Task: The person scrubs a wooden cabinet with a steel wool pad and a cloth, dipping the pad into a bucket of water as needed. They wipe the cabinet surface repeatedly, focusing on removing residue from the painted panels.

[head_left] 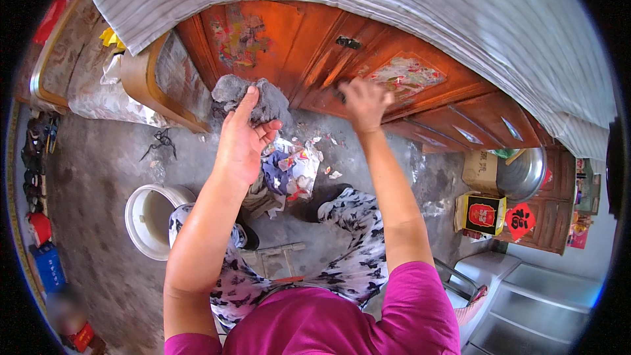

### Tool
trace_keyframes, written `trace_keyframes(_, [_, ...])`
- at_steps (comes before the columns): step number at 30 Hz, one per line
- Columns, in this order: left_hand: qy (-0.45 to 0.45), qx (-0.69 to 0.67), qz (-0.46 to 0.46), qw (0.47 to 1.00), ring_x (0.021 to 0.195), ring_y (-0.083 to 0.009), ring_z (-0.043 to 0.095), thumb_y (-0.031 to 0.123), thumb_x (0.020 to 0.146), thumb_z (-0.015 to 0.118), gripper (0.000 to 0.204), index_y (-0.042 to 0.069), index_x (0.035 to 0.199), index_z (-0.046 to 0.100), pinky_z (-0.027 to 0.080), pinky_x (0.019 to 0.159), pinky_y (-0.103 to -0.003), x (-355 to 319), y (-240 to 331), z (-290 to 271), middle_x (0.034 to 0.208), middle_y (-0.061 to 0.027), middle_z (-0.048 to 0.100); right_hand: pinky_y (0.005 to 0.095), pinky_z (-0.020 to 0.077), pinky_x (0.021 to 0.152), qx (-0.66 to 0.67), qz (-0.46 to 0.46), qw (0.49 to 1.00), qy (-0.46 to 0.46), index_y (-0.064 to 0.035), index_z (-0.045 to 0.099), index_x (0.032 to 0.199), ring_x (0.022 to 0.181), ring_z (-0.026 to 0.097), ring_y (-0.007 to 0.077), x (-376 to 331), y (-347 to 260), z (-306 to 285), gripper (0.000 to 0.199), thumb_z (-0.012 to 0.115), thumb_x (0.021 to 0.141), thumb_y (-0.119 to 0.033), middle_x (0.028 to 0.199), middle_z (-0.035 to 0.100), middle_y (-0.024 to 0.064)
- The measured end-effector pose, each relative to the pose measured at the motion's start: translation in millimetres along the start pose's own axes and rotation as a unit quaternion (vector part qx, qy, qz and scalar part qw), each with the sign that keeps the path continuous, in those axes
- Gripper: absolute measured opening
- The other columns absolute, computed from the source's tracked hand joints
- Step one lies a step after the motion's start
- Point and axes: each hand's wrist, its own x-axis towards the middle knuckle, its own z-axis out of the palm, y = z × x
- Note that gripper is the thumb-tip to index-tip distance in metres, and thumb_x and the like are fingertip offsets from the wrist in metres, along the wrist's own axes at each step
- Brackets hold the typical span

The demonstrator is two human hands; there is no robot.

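Observation:
My left hand (242,137) is raised and holds a crumpled grey rag (253,97) against its palm and fingers. My right hand (363,102) rests flat on the front of an orange-brown wooden cabinet (289,39), beside a peeling paper sticker (406,75) on its door. Whether the right hand pinches anything is hidden by its back. Torn coloured paper scraps (294,169) lie on the concrete floor under both hands, in front of my feet.
A white plastic bucket (150,217) stands on the floor at lower left. A curved wooden chair (148,79) is at the left. A metal basin (522,174), a cardboard box (478,169) and a black-yellow box (483,213) sit at the right.

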Motion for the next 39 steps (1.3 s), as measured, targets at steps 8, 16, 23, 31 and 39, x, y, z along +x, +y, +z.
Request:
trace_keyframes(8, [0.021,0.015,0.003,1.000,0.076,-0.0184,0.066,0.048,0.092,0.077,0.046,0.014,0.117,0.059,0.050,0.078,-0.033,2,-2,-12,0.100,-0.0027,0.068,0.0435,0.0278,0.091,0.040,0.124,0.979,0.159,-0.0372,0.073,0.091,0.100,0.050,0.0168,69,5,-42,0.014,0.078,0.081,-0.028,0.098,0.059,-0.0132])
trace_keyframes(16, [0.030,0.029,-0.029,0.999,0.076,-0.0177,0.065,0.047,0.091,0.077,0.045,0.014,0.116,0.060,0.048,0.073,-0.032,-1,-6,-5,0.099,-0.0019,0.069,0.0452,0.0276,0.089,0.047,0.001,0.999,0.019,-0.0365,0.074,0.091,0.098,0.051,0.0177,19,12,-18,0.017,0.077,0.083,-0.021,0.098,0.059,-0.0110])
trace_keyframes(23, [-0.002,0.022,-0.022,1.000,0.079,-0.0169,0.062,0.046,0.091,0.077,0.040,0.018,0.117,0.064,0.049,0.080,-0.034,5,-8,-4,0.106,0.0001,0.069,0.0446,0.0246,0.087,-0.001,-0.023,0.999,0.027,-0.0390,0.075,0.088,0.095,0.050,0.0133,16,23,-19,0.012,0.072,0.085,-0.027,0.092,0.056,-0.0132])
trace_keyframes(31, [0.018,0.016,-0.020,1.000,0.080,-0.0165,0.061,0.044,0.093,0.076,0.036,0.019,0.116,0.065,0.049,0.080,-0.033,4,-10,-9,0.105,0.0005,0.070,0.0463,0.0268,0.087,0.009,0.127,0.980,0.155,-0.0351,0.076,0.090,0.098,0.051,0.0180,80,23,-59,0.018,0.083,0.079,-0.022,0.095,0.058,-0.0114])
trace_keyframes(39, [0.020,0.021,-0.011,1.000,0.076,-0.0185,0.065,0.046,0.091,0.078,0.046,0.014,0.116,0.057,0.051,0.077,-0.033,7,-9,-10,0.102,-0.0030,0.068,0.0433,0.0295,0.089,0.007,0.017,0.999,0.026,-0.0381,0.076,0.092,0.100,0.052,0.0191,29,42,-45,0.022,0.079,0.079,-0.020,0.096,0.059,-0.0091])
